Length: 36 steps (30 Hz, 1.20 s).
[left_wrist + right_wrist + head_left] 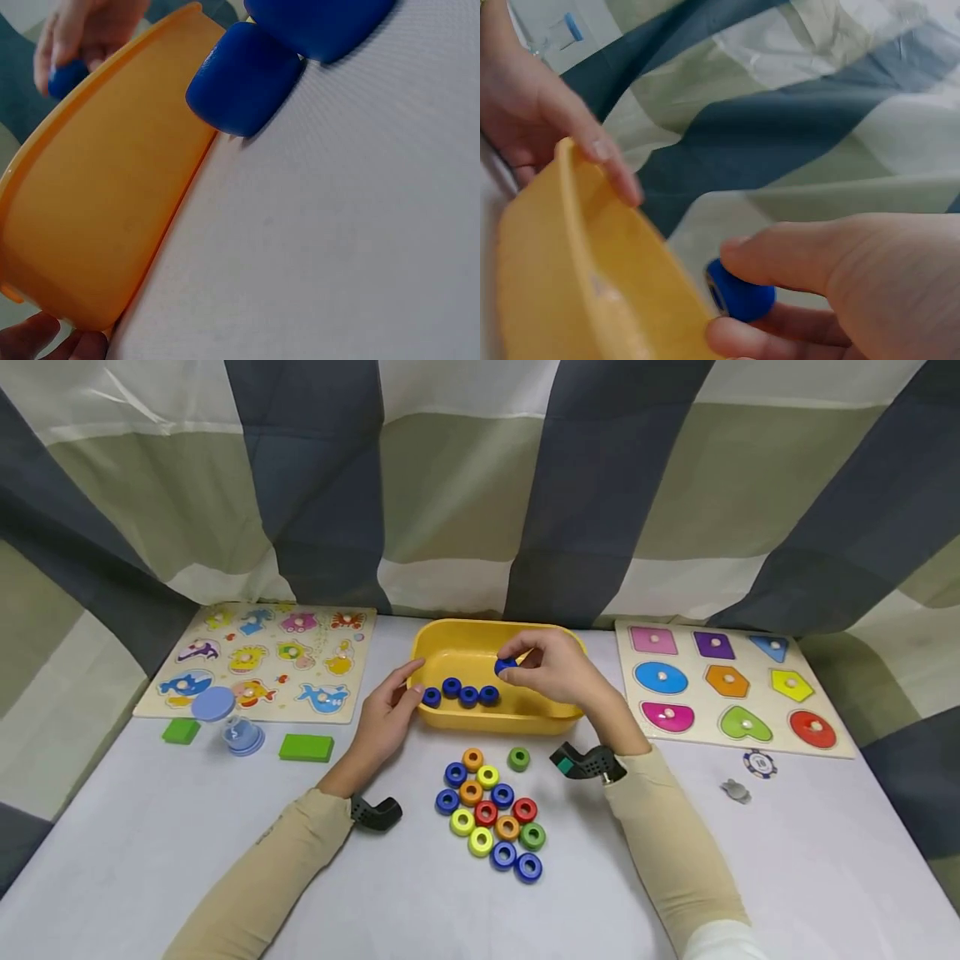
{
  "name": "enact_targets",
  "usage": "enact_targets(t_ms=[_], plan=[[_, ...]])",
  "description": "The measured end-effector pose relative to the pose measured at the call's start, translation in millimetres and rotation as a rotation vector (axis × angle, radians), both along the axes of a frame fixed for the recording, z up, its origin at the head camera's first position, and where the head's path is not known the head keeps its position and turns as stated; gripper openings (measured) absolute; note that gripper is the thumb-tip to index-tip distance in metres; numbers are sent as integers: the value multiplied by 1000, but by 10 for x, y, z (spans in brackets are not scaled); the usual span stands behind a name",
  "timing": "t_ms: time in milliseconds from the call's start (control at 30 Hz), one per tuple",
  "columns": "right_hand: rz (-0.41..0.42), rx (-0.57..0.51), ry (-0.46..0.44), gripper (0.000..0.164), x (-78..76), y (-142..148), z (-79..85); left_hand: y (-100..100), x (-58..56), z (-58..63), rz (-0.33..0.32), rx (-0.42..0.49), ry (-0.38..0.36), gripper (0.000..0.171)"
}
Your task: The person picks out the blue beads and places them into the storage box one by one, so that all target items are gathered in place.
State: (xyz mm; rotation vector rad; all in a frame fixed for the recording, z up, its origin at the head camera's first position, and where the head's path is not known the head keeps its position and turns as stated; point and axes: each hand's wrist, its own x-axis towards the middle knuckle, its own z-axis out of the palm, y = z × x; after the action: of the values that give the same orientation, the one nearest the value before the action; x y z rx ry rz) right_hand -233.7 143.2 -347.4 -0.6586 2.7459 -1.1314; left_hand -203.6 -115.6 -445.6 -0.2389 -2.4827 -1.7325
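My right hand point(551, 667) pinches a blue ring point(505, 666) between thumb and fingers, raised above the yellow tub point(487, 722). In the right wrist view this blue ring point(742, 292) shows its hole facing left. My left hand point(386, 710) holds the tub's left end, with a digit over the rim and fingers outside the wall. Several blue rings point(468, 696) lie inside the tub along its front left. In front of the tub, loose rings point(486, 812) in orange, yellow, red, green and blue lie in a cluster on the table.
A sea-animal puzzle board point(262, 660) lies at the left, a shape puzzle board point(727, 685) at the right. Near the left board are green blocks point(306, 747) and a small clear timer-like object point(242, 733). A poker chip point(760, 763) and grey piece point(736, 790) lie right.
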Motion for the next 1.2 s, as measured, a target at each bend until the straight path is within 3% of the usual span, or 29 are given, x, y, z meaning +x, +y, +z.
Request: enact_targets(t_ms=[133, 333, 700, 933, 1200], plan=[[-39, 42, -40, 20, -78, -32, -153, 7, 6, -13, -3, -3, 0, 41], [-84, 69, -77, 21, -135, -20, -260, -5, -11, -9, 6, -7, 15, 40], [-92, 140, -121, 22, -212, -11, -434, 3, 0, -7, 10, -8, 17, 40], [-33, 186, -117, 24, -213, -31, -477, 6, 4, 5, 8, -6, 10, 40], [94, 174, -228, 28, -191, -53, -472, 12, 9, 7, 12, -3, 10, 40]])
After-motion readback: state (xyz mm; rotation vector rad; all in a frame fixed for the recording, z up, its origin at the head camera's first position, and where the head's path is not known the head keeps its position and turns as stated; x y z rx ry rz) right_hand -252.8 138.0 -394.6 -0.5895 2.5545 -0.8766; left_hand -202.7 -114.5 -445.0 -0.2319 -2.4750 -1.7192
